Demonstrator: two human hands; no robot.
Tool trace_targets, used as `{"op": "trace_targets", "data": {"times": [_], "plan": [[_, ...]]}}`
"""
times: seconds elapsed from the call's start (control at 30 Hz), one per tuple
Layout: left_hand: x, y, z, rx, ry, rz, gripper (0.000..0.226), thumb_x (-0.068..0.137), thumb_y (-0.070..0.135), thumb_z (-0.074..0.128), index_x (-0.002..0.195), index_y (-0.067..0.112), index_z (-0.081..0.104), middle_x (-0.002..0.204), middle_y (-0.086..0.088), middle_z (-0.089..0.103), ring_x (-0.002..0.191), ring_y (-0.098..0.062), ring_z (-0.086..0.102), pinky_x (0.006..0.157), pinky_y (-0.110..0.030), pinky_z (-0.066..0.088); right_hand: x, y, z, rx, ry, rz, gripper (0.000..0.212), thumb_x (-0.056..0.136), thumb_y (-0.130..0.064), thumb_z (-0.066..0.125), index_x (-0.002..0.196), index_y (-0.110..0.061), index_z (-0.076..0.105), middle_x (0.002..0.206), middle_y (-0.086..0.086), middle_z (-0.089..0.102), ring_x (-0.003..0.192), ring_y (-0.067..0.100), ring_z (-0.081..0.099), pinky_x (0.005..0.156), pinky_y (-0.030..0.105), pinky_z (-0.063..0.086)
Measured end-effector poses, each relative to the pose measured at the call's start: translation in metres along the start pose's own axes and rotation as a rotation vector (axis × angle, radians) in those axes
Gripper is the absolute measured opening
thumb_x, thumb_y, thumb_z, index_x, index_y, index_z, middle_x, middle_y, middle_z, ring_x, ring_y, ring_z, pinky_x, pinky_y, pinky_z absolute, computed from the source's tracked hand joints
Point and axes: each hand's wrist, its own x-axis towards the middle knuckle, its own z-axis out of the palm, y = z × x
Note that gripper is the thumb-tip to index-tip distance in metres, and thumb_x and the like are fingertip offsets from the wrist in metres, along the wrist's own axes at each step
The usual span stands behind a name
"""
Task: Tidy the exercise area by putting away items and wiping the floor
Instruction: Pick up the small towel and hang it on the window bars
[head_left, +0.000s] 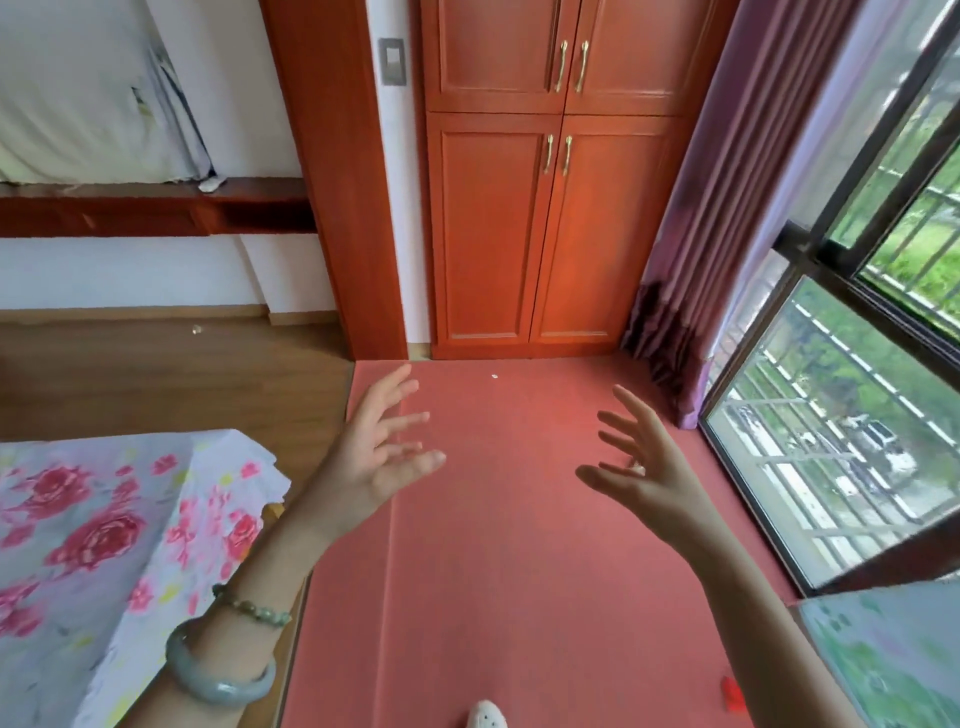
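Left grip (374, 457) and right grip (644, 462) spread their fingers (405, 420) wide and hold nothing; the red mat (519, 597) lies below them

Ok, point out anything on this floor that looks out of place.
Three stray bits: a white speck on the red mat near the wardrobe, a small shiny scrap on the wooden floor, and a red object at the mat's near right edge. None belongs on a tidy floor.
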Motion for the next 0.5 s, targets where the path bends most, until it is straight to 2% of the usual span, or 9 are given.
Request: {"op": "trace_targets", "data": {"times": [0.13,0.23,0.3,0.4,0.5], "plan": [[0.077,-0.011,0.007,0.000,-0.058,0.010,0.089,0.060,0.047,0.078,0.134,0.047,0.030,0.142,0.013,0.039,0.120,-0.005,0.053,0.091,-0.025,0.049,0.055,0.004,-0.021,-0.005,0.050,0.008,0.089,0.072,-0.006,0.078,0.141,-0.034,0.028,0.136,0.001,0.047,0.124,0.016,0.049,0.091,0.031,0.045],[0.125,-0.021,0.015,-0.001,-0.118,0.008,0.093,0.060,0.054,0.078,0.138,0.045,0.028,0.143,0.015,0.039,0.121,-0.005,0.052,0.092,-0.027,0.049,0.088,0.005,-0.035,-0.002,0.105,0.029,0.088,0.068,-0.012,0.082,0.134,-0.042,0.030,0.134,-0.001,0.049,0.123,0.015,0.049,0.093,0.034,0.047],[0.152,-0.028,0.020,0.001,-0.152,0.006,0.093,0.061,0.051,0.077,0.140,0.042,0.028,0.143,0.013,0.039,0.122,-0.005,0.052,0.094,-0.026,0.049,0.105,0.006,-0.044,-0.002,0.148,0.044,0.087,0.064,-0.019,0.081,0.130,-0.045,0.031,0.132,-0.002,0.049,0.122,0.013,0.050,0.095,0.038,0.048],[0.195,-0.040,0.029,-0.009,-0.199,0.003,0.089,0.063,0.045,0.076,0.139,0.043,0.030,0.142,0.013,0.040,0.121,-0.005,0.052,0.093,-0.025,0.049,0.130,0.012,-0.060,-0.006,0.200,0.073,0.084,0.073,-0.005,0.078,0.133,-0.040,0.031,0.132,-0.001,0.049,0.122,0.015,0.050,0.098,0.041,0.047],[0.242,-0.052,0.040,-0.018,-0.278,-0.007,0.089,0.060,0.050,0.078,0.135,0.048,0.030,0.141,0.014,0.041,0.121,-0.003,0.052,0.094,-0.026,0.049,0.155,0.022,-0.077,-0.016,0.259,0.110,0.085,0.074,-0.003,0.076,0.138,-0.036,0.031,0.133,-0.002,0.049,0.121,0.014,0.050,0.098,0.039,0.047]]}}
